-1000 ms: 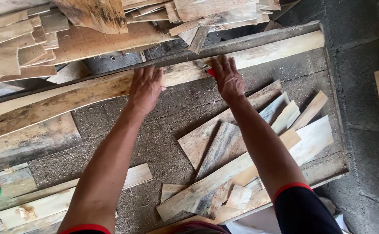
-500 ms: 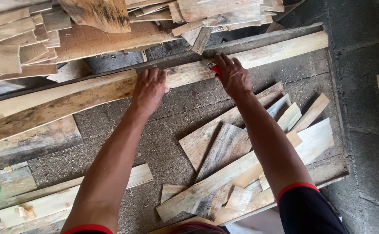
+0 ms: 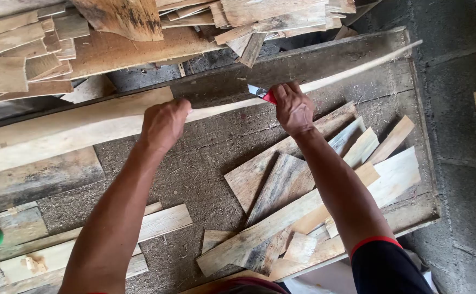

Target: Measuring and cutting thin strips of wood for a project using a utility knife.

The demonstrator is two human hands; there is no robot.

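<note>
So both hands are up on a long pale plank [image 3: 85,128] that runs across the far side of the table [image 3: 205,163], tilted up on its edge so the right end looks like a thin sliver. The left hand [image 3: 164,124] is curled over the plank's top edge around the middle, fingers wrapped down the far side. The right hand [image 3: 294,108] is closed on the thin edge further right, and it's also pinching something small with a red handle and a bit of metal [image 3: 263,93]; can't tell exactly what tool it is.

My guess on handling: the plank looks stiff but thin, probably light for its length, and rough-sawn, so splinters are likely. Gripping it spread apart near the middle seems sensible, since one end would flop otherwise.

There's a heap of short offcuts [image 3: 303,179] near the right forearm and a messy pile of boards [image 3: 140,32] beyond the table.
</note>
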